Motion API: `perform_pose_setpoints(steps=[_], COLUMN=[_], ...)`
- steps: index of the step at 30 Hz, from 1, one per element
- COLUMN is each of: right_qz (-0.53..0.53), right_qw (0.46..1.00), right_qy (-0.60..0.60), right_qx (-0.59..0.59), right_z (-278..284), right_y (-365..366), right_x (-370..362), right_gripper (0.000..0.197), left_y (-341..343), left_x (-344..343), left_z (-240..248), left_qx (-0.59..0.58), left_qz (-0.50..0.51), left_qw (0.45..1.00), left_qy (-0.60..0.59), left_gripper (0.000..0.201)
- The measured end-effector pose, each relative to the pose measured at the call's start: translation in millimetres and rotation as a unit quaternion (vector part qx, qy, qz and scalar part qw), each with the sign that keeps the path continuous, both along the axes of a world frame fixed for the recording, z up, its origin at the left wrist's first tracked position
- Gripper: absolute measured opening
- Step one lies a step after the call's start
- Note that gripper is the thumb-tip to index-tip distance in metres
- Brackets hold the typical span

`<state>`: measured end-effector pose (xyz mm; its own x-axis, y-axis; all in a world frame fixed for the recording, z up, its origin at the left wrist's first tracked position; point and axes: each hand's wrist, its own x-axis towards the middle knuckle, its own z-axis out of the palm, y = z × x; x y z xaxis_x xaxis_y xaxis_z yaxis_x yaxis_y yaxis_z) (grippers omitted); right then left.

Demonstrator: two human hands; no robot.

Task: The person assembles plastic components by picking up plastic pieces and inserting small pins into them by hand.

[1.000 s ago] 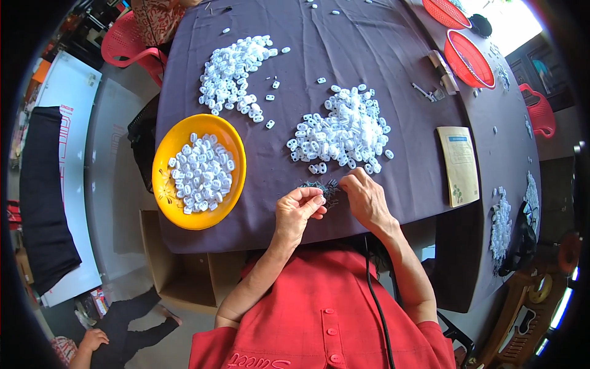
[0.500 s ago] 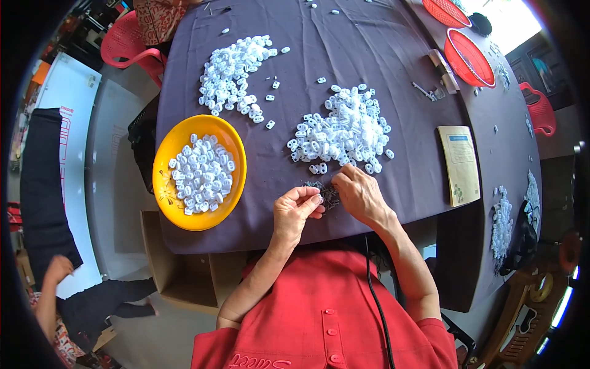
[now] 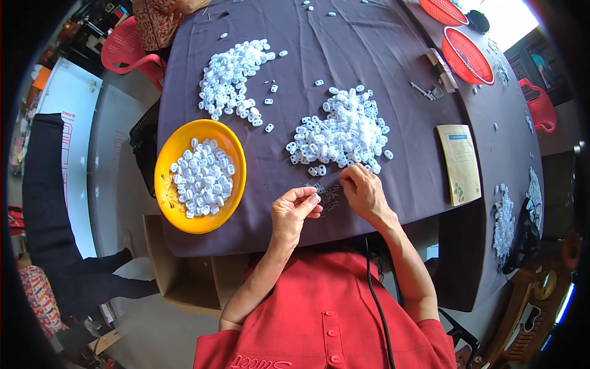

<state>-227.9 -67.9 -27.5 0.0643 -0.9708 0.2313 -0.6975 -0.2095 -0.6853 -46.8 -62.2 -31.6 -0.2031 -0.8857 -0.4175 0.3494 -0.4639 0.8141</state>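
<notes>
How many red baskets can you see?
2. The farther red basket is at the picture's top edge, toward the right; the nearer red basket is just below it in the picture. More could be hidden or out of view.

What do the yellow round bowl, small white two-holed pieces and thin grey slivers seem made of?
Bowl: probably smooth plastic, from its rounded rim. White pieces: likely smooth moulded plastic, being uniformly shaped. Slivers: perhaps dull metal by colour; too small to tell.

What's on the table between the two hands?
In the head view, a small scatter of thin dark pieces lies on the tablecloth between the left hand and right hand.
</notes>
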Motion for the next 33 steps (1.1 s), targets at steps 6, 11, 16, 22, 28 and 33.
perform_pose_setpoints(steps=[6, 11, 16, 22, 28, 33], right_qz=[-0.036, -0.028, -0.047, -0.040, -0.022, -0.044], right_qw=[0.999, 0.997, 0.985, 0.982, 0.989, 0.991], right_qy=[0.027, 0.070, 0.160, 0.178, 0.148, 0.124], right_qx=[-0.005, -0.007, -0.041, -0.053, -0.003, 0.009], right_z=[-0.5, -0.1, -10.1, -6.1, 0.4, 2.2], right_y=[-1.6, -8.4, -19.0, -23.5, -22.7, -17.8], right_x=[-3.2, 6.8, 11.3, 15.5, 10.8, 3.2], right_gripper=[0.008, 0.010, 0.016, 0.013, 0.004, 0.004], left_y=[0.6, 2.0, 1.0, 3.3, 1.0, 1.6], left_x=[5.0, 2.5, 1.1, 1.8, 4.2, 8.8], left_z=[-4.3, -4.1, 0.0, -2.4, -1.5, -4.5], left_qx=[-0.004, -0.002, -0.017, -0.014, -0.018, -0.016], left_qz=[-0.003, -0.007, -0.006, -0.008, -0.002, 0.002], left_qw=[1.000, 1.000, 1.000, 1.000, 1.000, 1.000], left_qy=[-0.010, -0.017, -0.019, -0.027, -0.023, -0.014], left_gripper=[0.014, 0.015, 0.016, 0.015, 0.015, 0.015])
